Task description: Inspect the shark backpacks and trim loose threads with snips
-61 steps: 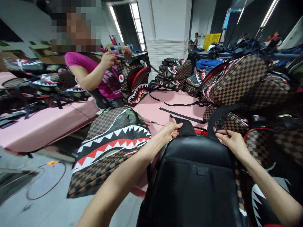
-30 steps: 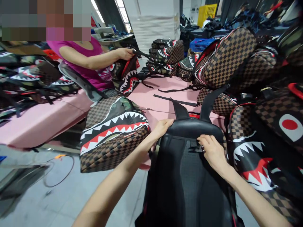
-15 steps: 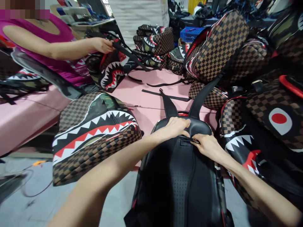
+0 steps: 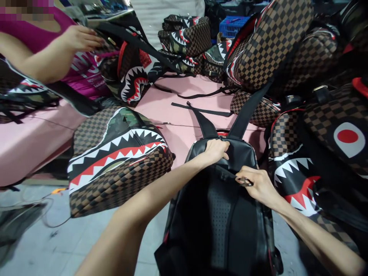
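Observation:
A black backpack stands in front of me with its padded back panel facing me and two black straps running up onto the pink table. My left hand is closed over the top edge of the backpack. My right hand pinches a small metal tool against the seam just below that edge. A checkered backpack with a shark-mouth print leans against the table to the left.
Several shark-print checkered backpacks are piled at the right and at the far side of the table. A person in a pink shirt at the left handles another backpack. Loose black straps lie on the table. Grey floor lies below.
My view has tilted down. My left hand slid from the backpack's left corner to the middle of its top edge. My right hand came off the strap down to the back-panel seam.

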The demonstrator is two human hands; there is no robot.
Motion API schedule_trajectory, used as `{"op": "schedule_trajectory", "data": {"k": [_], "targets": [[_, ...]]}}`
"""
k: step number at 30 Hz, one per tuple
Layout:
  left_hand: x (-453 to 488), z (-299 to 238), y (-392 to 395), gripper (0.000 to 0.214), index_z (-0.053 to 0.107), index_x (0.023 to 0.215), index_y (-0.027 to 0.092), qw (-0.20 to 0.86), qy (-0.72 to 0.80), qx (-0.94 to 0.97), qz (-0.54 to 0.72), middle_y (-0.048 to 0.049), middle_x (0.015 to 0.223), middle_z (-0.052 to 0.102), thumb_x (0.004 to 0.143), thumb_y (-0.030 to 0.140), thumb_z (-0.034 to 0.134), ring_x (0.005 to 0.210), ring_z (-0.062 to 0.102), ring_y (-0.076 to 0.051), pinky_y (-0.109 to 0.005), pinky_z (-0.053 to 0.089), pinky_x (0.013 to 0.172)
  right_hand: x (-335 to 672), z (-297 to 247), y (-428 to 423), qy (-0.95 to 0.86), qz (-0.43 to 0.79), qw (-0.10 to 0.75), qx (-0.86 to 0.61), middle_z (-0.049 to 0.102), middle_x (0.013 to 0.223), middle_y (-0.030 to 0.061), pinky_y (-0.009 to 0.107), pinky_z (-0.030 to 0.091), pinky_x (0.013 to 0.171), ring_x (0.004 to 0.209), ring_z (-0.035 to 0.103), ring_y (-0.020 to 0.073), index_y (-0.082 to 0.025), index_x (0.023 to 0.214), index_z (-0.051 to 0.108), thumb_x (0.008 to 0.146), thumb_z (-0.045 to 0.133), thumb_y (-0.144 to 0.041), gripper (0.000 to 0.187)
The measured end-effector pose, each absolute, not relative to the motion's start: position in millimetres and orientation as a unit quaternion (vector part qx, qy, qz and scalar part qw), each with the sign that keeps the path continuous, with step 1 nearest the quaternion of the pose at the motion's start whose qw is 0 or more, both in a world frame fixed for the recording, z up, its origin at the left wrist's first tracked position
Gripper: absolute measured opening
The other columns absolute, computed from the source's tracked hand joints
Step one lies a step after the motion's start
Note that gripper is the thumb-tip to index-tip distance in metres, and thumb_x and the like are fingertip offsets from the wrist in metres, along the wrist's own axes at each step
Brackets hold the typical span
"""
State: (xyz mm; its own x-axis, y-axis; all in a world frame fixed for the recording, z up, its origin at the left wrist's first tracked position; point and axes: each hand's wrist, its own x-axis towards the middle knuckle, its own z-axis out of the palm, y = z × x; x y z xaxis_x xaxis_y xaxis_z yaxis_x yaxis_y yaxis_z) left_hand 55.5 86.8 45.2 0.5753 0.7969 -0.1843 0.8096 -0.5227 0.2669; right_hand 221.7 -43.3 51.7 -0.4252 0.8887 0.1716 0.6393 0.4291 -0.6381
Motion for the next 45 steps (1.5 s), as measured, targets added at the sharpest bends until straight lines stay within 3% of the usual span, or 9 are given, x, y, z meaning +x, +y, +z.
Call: {"op": "schedule_trajectory", "data": {"k": [4, 9, 24, 32, 37, 42, 45], "targets": [[29.6, 51.7, 51.8, 0.018, 0.058, 0.078, 0.020, 0.219, 0.437, 0.872, -0.014, 0.0008, 0.074, 0.066, 0.083, 0.038, 0.058, 0.070, 0.061, -0.015, -0.023, 0.034, 0.058, 222.2, 47.2, -66.7, -0.877, 0.100, 0.179, -0.434, 0.061, 0.079, 0.0026, 0.021, 0.037, 0.056, 0.065, 0.057, 0.0103, -0.015, 0.093, 0.061, 0.085, 0.045, -0.006, 0.020], [6.5, 40.0, -14.3, 0.006, 0.055, 0.084, 0.017, 0.172, 0.529, 0.830, -0.035, -0.0024, 0.082, 0.064, 0.087, 0.017, 0.050, 0.071, 0.061, -0.016, -0.024, 0.036, 0.057, 214.0, 31.1, -93.9, -0.921, 0.000, 0.042, -0.388, 0.062, 0.086, 0.0046, 0.025, 0.038, 0.056, 0.065, 0.057, 0.0120, -0.015, 0.108, 0.058, 0.088, 0.042, -0.005, 0.028], [-16.6, 0.5, -90.2, 0.021, 0.054, 0.073, 0.017, 0.147, 0.514, 0.839, 0.098, -0.0018, 0.074, 0.059, 0.091, 0.026, 0.045, 0.073, 0.052, -0.016, -0.026, 0.039, 0.063, 201.0, 7.6, -138.2, -0.919, -0.031, -0.003, -0.393, 0.062, 0.096, 0.0082, 0.027, 0.044, 0.062, 0.070, 0.057, 0.0133, -0.010, 0.121, 0.054, 0.084, 0.042, 0.000, 0.040], [-21.7, -13.4, -109.0, 0.025, 0.057, 0.076, 0.018, 0.214, 0.507, 0.811, 0.200, -0.0018, 0.075, 0.060, 0.093, 0.025, 0.041, 0.074, 0.051, -0.015, -0.027, 0.043, 0.070, 190.0, 19.6, -124.7, -0.908, 0.020, -0.049, -0.415, 0.064, 0.094, 0.0079, 0.027, 0.043, 0.059, 0.069, 0.059, 0.0149, -0.012, 0.118, 0.056, 0.092, 0.043, -0.020, 0.030], [-20.3, -21.6, -115.3, 0.025, 0.056, 0.075, 0.018, 0.202, 0.529, 0.792, 0.231, -0.0037, 0.077, 0.060, 0.092, 0.018, 0.038, 0.077, 0.052, -0.016, -0.029, 0.046, 0.070, 178.3, 47.4, -83.2, -0.856, 0.125, -0.081, -0.496, 0.061, 0.108, 0.0101, 0.027, 0.042, 0.056, 0.078, 0.063, 0.0202, -0.017, 0.129, 0.044, 0.086, 0.048, -0.050, 0.054], [-20.6, -29.4, -117.6, 0.022, 0.056, 0.078, 0.018, 0.165, 0.526, 0.783, 0.288, -0.0038, 0.080, 0.060, 0.090, 0.012, 0.038, 0.078, 0.053, -0.016, -0.028, 0.047, 0.071, 160.8, 52.0, -48.3, -0.801, 0.226, -0.134, -0.537, 0.068, 0.093, 0.0048, 0.026, 0.039, 0.063, 0.083, 0.064, 0.0205, -0.023, 0.101, 0.061, 0.086, 0.050, -0.033, 0.021], [-22.4, -34.1, -119.2, 0.018, 0.055, 0.080, 0.018, 0.167, 0.530, 0.770, 0.316, -0.0029, 0.082, 0.061, 0.089, 0.011, 0.041, 0.078, 0.053, -0.015, -0.027, 0.047, 0.070, 152.9, 44.0, -40.0, -0.775, 0.303, -0.148, -0.535, 0.071, 0.084, 0.0007, 0.026, 0.038, 0.065, 0.084, 0.065, 0.0204, -0.027, 0.087, 0.068, 0.082, 0.054, -0.033, 0.016]]}}
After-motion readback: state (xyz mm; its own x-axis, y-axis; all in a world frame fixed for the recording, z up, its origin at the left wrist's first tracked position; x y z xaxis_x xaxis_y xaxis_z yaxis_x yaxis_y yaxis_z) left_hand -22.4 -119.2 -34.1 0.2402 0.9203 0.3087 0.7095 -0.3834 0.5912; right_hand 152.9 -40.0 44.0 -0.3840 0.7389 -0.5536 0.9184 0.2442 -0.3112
